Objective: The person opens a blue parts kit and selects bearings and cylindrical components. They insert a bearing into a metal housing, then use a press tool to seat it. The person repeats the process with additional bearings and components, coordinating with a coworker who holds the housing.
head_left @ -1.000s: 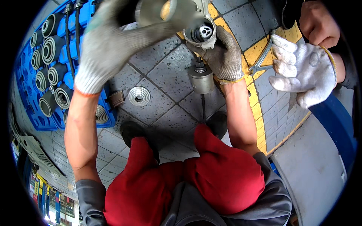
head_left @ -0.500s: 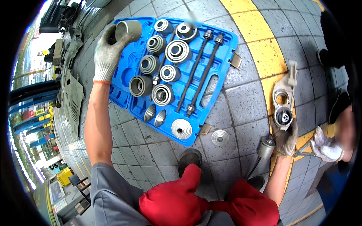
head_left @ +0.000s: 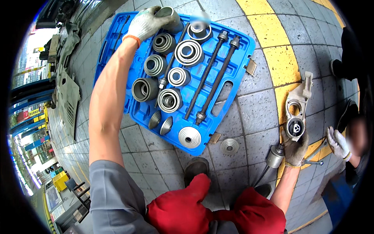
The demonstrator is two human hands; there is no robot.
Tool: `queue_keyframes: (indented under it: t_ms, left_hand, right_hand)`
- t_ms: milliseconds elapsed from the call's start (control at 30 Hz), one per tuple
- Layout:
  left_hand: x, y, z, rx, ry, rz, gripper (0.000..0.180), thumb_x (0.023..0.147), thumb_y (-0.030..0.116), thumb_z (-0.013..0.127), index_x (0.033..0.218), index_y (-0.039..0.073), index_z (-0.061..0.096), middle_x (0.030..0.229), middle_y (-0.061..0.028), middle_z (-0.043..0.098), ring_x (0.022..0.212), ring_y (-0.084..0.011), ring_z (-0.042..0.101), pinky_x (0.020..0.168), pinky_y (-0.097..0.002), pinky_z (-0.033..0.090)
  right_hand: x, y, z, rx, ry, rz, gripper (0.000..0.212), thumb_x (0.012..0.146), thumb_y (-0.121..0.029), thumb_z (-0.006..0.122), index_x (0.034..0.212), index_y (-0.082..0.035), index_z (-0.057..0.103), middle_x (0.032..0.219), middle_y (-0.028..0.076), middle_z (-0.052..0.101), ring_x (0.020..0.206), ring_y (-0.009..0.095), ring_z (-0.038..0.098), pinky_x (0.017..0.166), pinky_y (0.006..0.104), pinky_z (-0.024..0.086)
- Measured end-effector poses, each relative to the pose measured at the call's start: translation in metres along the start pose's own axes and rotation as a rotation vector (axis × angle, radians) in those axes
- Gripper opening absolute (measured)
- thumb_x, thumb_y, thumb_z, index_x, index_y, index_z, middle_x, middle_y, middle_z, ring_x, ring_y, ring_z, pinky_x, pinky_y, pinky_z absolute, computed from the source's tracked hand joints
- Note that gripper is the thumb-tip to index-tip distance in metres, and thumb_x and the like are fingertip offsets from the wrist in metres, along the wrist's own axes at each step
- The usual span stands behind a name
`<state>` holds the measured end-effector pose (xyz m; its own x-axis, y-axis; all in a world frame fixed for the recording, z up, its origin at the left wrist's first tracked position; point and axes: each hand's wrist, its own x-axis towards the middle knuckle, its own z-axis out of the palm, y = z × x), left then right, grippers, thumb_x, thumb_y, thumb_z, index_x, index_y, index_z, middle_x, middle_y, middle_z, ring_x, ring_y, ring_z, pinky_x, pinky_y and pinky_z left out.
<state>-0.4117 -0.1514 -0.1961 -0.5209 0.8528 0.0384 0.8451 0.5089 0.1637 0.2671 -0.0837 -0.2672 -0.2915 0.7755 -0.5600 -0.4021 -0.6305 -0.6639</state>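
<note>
My gloved left hand (head_left: pixel 145 24) is closed on a grey metal sleeve (head_left: pixel 171 19) by its rim, at the far edge of the blue tool case (head_left: pixel 230 93). The sleeve covers the slot in the case's far left row; whether it rests there I cannot tell. Several nested ring sets, such as a stepped sleeve (head_left: pixel 189 52), sit in the case beside dark threaded rods (head_left: pixel 212 58). At the right, my gloved right hand (head_left: pixel 295 151) grips the near end of a metal bracket (head_left: pixel 299 101), which has a round bushing (head_left: pixel 295 127) in it.
A metal cylinder (head_left: pixel 275 156) with a dark rod stands left of my right hand. A stepped disc (head_left: pixel 230 146) lies on the tiles near the case. Another person's gloved hand (head_left: pixel 338 143) is at the right, beside a metal-handled tool (head_left: pixel 313 156). A yellow stripe (head_left: pixel 278 56) crosses the floor.
My left hand has carried the sleeve rightward and away from me, from over the case's left half to the far left row of rings. The other person's hand has opened from the tool.
</note>
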Motion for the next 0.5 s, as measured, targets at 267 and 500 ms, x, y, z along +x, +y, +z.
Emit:
queue_keyframes:
  t_ms: [267,500]
  left_hand:
    - [-0.015,0.019,0.005,0.081,-0.126,-0.008,0.095,0.081,0.068,0.080,0.150,0.006,0.061,0.139,-0.0236,0.070,0.125,-0.0377,0.070,0.109,-0.0440,0.055]
    - [-0.064,0.002,-0.012,0.063,-0.197,0.086,0.075,0.088,0.050,0.079,0.150,0.012,0.062,0.146,-0.0210,0.064,0.130,-0.0355,0.066,0.111,-0.0428,0.054]
  right_hand:
    - [0.000,0.002,0.000,-0.082,0.019,-0.048,0.048,0.110,-0.032,0.055,0.147,-0.001,0.054,0.147,0.017,0.061,0.132,0.035,0.063,0.107,0.0595,0.058]
    - [-0.003,-0.001,0.002,0.032,-0.012,0.014,0.048,0.113,-0.035,0.050,0.146,-0.001,0.055,0.146,0.016,0.063,0.132,0.035,0.064,0.111,0.0596,0.056]
